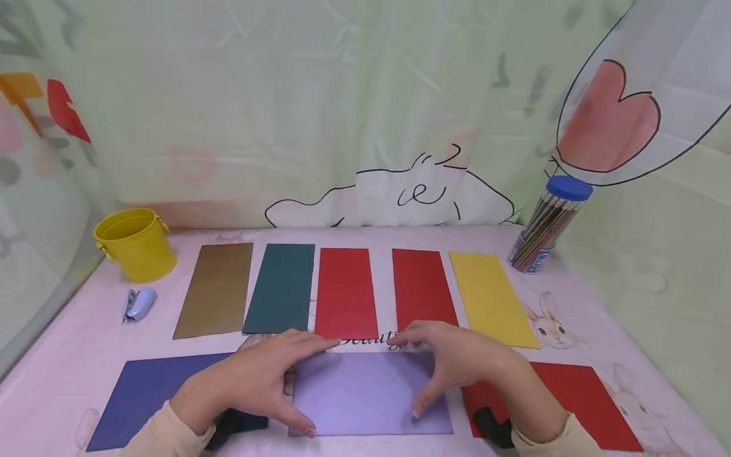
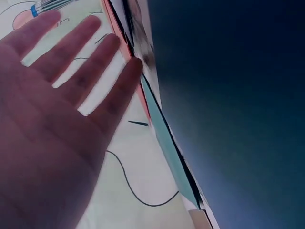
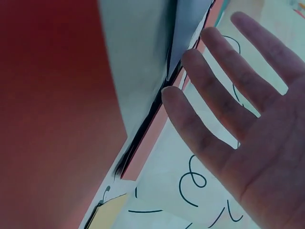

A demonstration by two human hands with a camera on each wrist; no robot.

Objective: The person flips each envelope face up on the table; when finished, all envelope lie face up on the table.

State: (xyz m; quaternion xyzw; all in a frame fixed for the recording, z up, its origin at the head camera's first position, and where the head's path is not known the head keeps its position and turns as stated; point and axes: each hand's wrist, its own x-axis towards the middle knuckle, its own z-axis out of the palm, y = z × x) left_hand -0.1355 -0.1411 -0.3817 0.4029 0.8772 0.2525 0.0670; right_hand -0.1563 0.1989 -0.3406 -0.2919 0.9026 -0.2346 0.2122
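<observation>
A lavender rectangular sheet [image 1: 365, 393] lies lengthwise at the front middle of the table. Over its left end is my left hand [image 1: 263, 374], fingers extended and thumb apart near the lower left corner. My right hand [image 1: 457, 358] hovers or rests at the right end, thumb over the sheet; contact cannot be told. Both palms look empty in the wrist views. A dark blue sheet [image 1: 165, 393] lies partly under my left forearm, and a red sheet [image 1: 582, 406] partly under my right. Behind stand out a brown sheet [image 1: 214, 292], a green sheet [image 1: 280, 289] and a yellow sheet [image 1: 493, 298].
Two more red sheets, one left of centre [image 1: 345, 292] and one right of centre [image 1: 425, 285], complete the back row. At the far left are a yellow bucket [image 1: 137, 247] and a small light-blue stapler [image 1: 139, 304]. A blue-lidded pencil tub [image 1: 548, 222] stands far right.
</observation>
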